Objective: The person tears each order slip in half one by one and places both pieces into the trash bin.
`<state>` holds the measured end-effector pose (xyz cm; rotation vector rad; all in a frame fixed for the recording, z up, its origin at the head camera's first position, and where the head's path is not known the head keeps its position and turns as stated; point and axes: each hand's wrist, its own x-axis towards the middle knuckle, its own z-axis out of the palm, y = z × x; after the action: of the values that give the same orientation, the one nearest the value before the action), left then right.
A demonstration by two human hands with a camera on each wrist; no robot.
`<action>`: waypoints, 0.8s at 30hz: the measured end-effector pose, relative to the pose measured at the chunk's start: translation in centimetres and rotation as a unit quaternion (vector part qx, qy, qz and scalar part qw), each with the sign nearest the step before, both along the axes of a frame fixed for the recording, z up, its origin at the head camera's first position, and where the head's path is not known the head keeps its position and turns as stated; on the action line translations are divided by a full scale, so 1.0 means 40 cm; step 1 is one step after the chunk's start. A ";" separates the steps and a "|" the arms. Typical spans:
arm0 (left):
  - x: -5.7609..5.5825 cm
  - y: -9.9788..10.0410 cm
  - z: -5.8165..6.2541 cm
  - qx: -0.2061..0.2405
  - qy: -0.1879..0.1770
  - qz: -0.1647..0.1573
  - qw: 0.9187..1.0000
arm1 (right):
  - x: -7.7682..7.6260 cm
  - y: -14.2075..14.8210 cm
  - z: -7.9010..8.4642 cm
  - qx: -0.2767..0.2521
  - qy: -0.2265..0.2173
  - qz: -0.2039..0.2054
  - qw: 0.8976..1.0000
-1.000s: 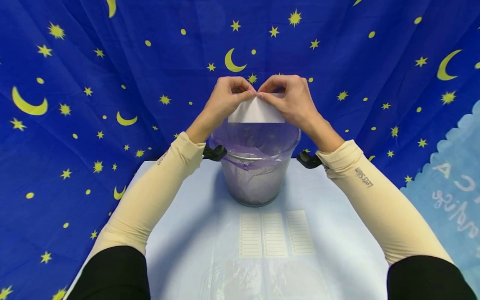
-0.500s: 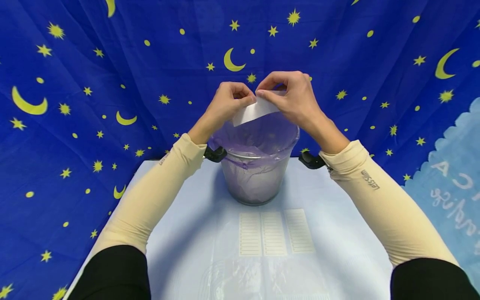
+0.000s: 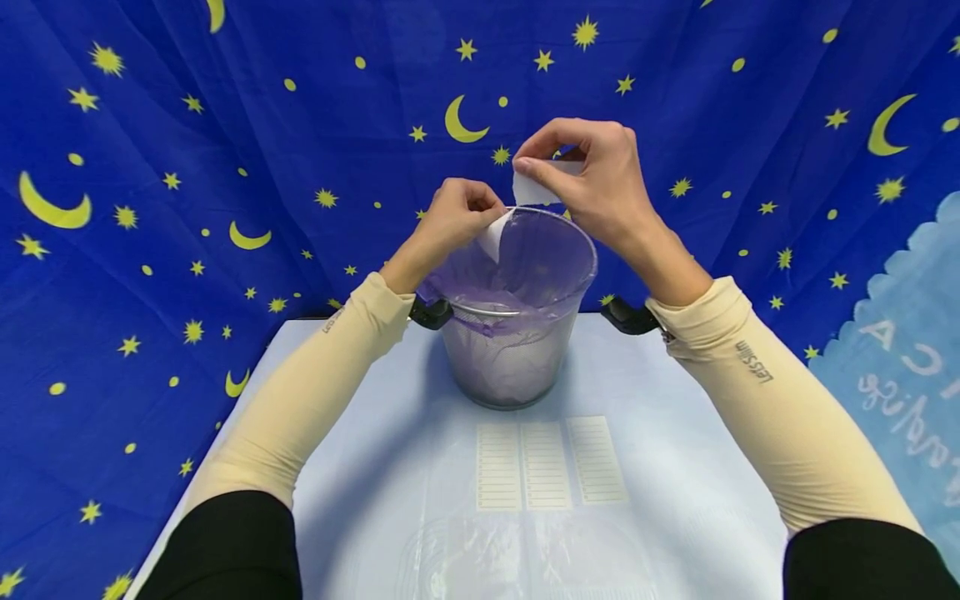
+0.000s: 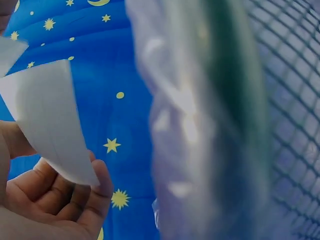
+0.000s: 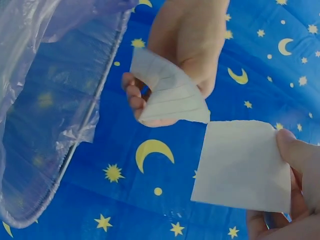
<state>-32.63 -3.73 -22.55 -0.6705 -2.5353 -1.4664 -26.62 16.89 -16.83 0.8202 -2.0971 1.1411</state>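
Note:
Above a mesh wastebasket [image 3: 510,367] lined with a purple bag [image 3: 551,250], each hand pinches a piece of white paper. My left hand [image 3: 456,215] holds a curved piece [image 3: 492,238] by its edge, over the basket's opening. In the right wrist view that left-hand piece [image 5: 172,92] shows printed lines. Higher and to the right, my right hand [image 3: 600,179] pinches a roughly square piece [image 3: 534,187] between thumb and fingers. Its blank face [image 5: 242,165] has an uneven upper edge, and one corner meets the left piece's corner in the right wrist view.
Three lined paper strips [image 3: 546,467] lie side by side on the pale table [image 3: 375,500], in front of the basket. Nearer lies clear plastic [image 3: 592,554]. Behind hangs a blue curtain [image 3: 375,108] with moons and stars; a light-blue cloth [image 3: 922,333] hangs at right.
The single white paper has torn into two pieces. My right hand has moved up and right with one, my left hand slightly down with the other.

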 end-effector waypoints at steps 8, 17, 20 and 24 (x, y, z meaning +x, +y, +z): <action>-0.003 -0.008 -0.006 -0.010 -0.007 0.009 1.000 | 0.004 0.002 0.007 -0.009 -0.019 -0.001 1.000; 0.001 -0.021 -0.003 -0.002 0.016 0.020 1.000 | -0.037 0.015 -0.033 0.074 -0.042 -0.030 0.996; 0.002 -0.033 -0.002 0.003 0.025 0.032 0.999 | -0.044 0.022 -0.043 0.106 -0.046 -0.043 0.992; 0.006 -0.053 0.004 0.023 0.030 0.046 0.998 | -0.044 0.017 -0.044 0.134 -0.041 -0.045 0.989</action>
<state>-32.39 -5.85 -22.39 -0.5738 -2.4451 -1.4489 -28.36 17.57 -18.57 0.8010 -2.3656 0.8684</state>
